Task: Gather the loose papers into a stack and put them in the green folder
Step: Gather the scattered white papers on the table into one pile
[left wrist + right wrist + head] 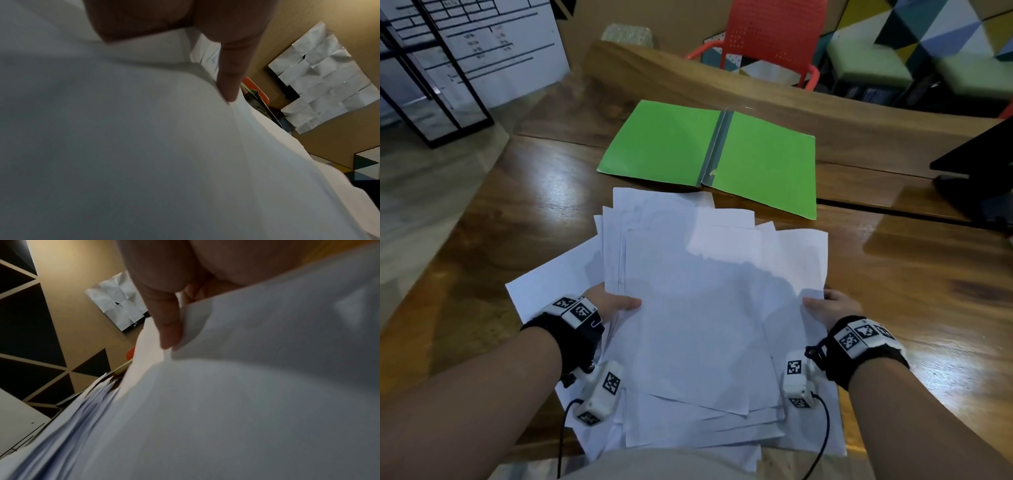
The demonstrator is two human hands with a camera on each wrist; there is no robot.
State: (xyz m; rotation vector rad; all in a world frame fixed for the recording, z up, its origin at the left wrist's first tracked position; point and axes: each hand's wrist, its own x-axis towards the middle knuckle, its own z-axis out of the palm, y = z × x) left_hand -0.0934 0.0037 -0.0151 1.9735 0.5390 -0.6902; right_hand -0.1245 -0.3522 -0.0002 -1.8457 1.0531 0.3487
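Note:
An uneven pile of white papers [698, 308] lies spread on the wooden table in front of me, its sheets fanned at different angles. My left hand [613, 303] grips the pile's left side, thumb on top and fingers underneath. My right hand [828, 305] grips the right side the same way. In the left wrist view my thumb [230, 78] presses on the papers [144, 146]. The right wrist view shows my thumb [168, 324] on the sheets [246, 394], with one corner curled up. The green folder [709, 154] lies open and flat just beyond the pile.
A black monitor stand [976, 185] sits on the table [914, 281] at the right edge. A red chair [770, 37] stands behind the raised wooden counter. A black metal frame [438, 96] stands on the floor to the left.

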